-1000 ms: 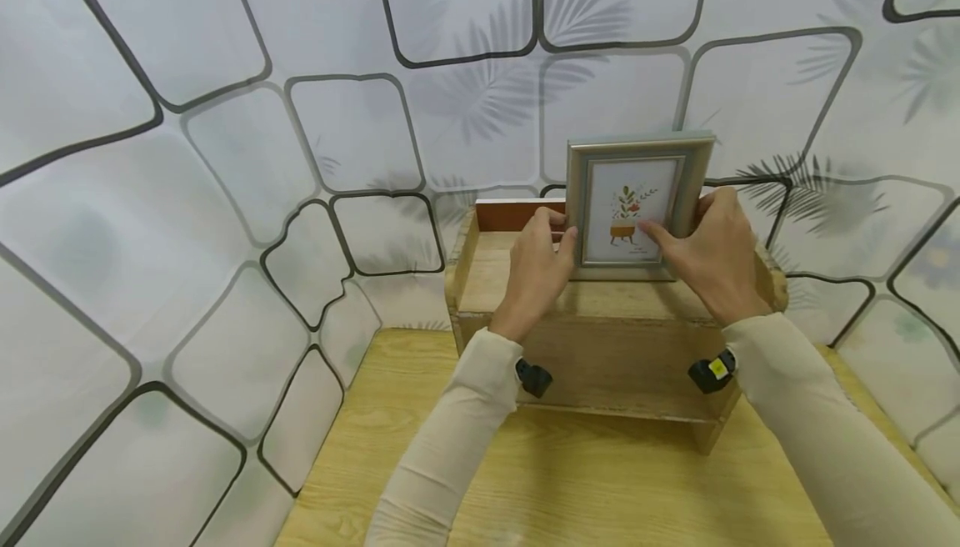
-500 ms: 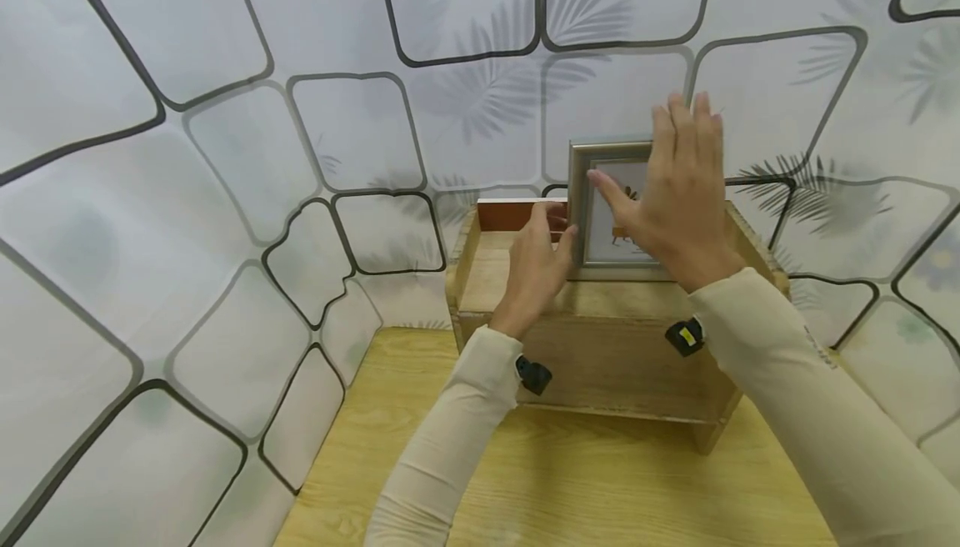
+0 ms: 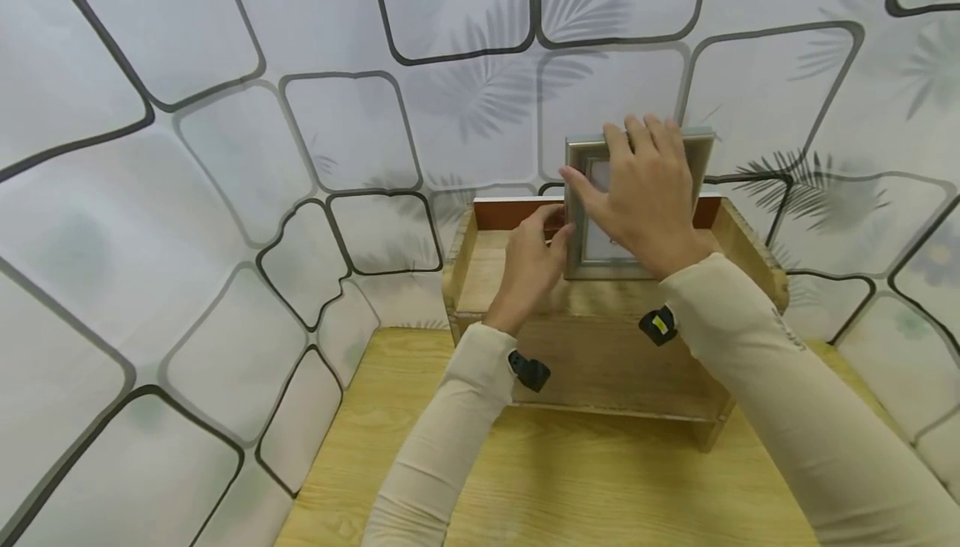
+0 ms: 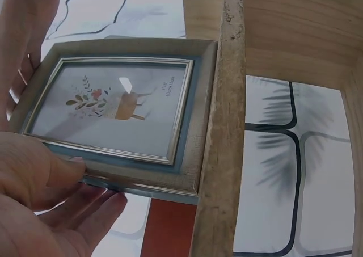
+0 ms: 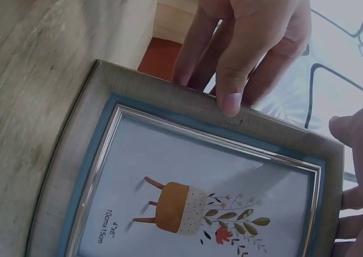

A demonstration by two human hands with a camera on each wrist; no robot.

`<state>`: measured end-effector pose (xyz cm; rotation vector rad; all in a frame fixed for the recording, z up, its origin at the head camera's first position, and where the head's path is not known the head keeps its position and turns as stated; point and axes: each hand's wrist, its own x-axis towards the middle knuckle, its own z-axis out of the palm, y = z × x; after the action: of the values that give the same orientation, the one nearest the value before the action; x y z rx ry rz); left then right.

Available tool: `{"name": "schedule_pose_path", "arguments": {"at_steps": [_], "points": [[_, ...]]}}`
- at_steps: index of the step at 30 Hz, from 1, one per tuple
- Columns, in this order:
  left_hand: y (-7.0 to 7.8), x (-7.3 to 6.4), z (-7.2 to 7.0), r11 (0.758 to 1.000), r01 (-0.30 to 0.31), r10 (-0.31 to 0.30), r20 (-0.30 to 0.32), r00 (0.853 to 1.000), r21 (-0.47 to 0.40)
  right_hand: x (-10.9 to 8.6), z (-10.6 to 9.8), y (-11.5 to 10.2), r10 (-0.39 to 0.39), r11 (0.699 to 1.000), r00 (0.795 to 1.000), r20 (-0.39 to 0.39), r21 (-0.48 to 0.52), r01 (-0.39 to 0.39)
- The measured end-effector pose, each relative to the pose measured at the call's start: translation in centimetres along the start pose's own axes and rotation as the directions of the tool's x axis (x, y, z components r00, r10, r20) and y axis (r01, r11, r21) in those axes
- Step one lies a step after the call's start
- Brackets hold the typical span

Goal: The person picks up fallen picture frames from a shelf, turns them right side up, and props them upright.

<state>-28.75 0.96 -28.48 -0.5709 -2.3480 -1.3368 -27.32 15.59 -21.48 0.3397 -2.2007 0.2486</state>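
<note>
A silver-gold picture frame (image 3: 596, 240), holding a print of a flower pot, stands upright on the top board of a small wooden shelf (image 3: 615, 363). My left hand (image 3: 528, 263) pinches its left side, thumb in front and fingers behind, as the left wrist view shows. In the head view my right hand (image 3: 645, 197) covers much of the print, fingers at the top edge and thumb extended toward the left side. The right wrist view shows the frame's lower border right at the worn board (image 5: 51, 70).
Behind the frame, a reddish-brown strip (image 3: 501, 215) with a white upper edge runs along the shelf's back. Raised side panels (image 3: 753, 255) flank the top board. The shelf stands on a yellow wood-grain table (image 3: 585, 480), against patterned cloth walls (image 3: 360, 138).
My right hand has left the frame's right side, risen with fingers spread, then moved left and lowered to the top edge. My left hand and the frame have stayed nearly still.
</note>
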Motion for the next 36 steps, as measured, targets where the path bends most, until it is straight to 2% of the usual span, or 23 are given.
{"name": "schedule_pose_path", "arguments": {"at_steps": [8,17,30,36], "points": [[-0.2,-0.2,0.0,1.000,0.001,-0.001,-0.007,1.000,-0.025,0.0,-0.4,-0.7,0.055,0.998,0.996,0.065,0.034,-0.057],[0.2,-0.6,0.0,1.000,-0.001,0.001,-0.011,1.000,-0.005,0.0,-0.7,-1.3,0.117,0.992,0.985,0.129,0.042,-0.123],[0.4,-1.1,0.3,1.000,-0.003,0.003,-0.017,1.000,0.004,0.0,-1.1,-1.4,0.147,0.989,0.966,0.211,0.004,-0.151],[0.6,-1.3,0.5,1.000,0.001,-0.001,-0.027,1.000,0.009,0.1,-1.4,-1.3,0.137,0.990,0.960,0.244,-0.012,-0.138]]}}
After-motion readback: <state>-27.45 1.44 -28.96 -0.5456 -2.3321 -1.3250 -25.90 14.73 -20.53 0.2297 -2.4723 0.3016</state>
